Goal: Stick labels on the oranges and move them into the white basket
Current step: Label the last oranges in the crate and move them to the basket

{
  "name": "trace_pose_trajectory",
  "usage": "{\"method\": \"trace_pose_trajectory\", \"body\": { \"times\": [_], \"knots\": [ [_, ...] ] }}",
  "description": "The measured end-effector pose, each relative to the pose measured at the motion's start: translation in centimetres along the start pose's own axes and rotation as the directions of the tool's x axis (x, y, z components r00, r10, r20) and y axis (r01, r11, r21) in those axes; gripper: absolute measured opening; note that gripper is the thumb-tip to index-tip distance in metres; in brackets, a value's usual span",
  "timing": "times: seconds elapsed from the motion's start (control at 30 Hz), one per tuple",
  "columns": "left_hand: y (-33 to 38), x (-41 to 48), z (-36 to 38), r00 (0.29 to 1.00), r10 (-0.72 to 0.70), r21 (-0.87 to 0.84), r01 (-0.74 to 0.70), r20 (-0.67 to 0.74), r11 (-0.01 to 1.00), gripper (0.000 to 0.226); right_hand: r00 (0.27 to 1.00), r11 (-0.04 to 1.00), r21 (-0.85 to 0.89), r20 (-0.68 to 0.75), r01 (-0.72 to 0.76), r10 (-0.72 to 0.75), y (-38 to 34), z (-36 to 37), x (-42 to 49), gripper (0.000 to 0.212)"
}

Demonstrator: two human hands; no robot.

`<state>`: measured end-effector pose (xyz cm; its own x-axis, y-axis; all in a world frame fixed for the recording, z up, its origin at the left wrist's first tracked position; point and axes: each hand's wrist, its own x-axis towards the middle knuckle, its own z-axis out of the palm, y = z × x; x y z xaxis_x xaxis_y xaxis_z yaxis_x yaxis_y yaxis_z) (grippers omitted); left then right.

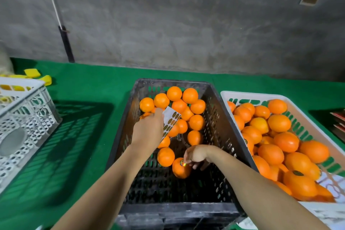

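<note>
Black crate [220, 110] at 6 o'clock, centre of the green tabletop [89, 87] — right hand [196, 154] inside, fingertips pressing a shiny label [183, 163] onto an orange [180, 169], grip narrow. Left hand [149, 127] holds the sticker sheet [170, 120] above loose oranges [186, 104] at 12 o'clock. White basket [242, 95] at 3 o'clock, piled with labelled oranges [280, 147]. White crate [28, 110] at 9 o'clock.

Both forearms extended forward; left hand [148, 129] fingers curled, right hand [196, 154] fingers pinched downward.
</note>
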<state>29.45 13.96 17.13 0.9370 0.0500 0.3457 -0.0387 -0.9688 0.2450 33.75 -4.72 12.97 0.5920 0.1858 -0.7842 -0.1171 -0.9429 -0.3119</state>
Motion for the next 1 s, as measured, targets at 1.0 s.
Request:
{"method": "trace_pose_trajectory", "body": {
  "times": [1.0],
  "knots": [
    [0.4, 0.4, 0.5, 0.997, 0.051, 0.076, -0.056, 0.061, 0.996, 0.026, 0.998, 0.983, -0.184, 0.051, -0.028, 0.038, 0.1, 1.9, 2.5, 0.072]
  ]
}}
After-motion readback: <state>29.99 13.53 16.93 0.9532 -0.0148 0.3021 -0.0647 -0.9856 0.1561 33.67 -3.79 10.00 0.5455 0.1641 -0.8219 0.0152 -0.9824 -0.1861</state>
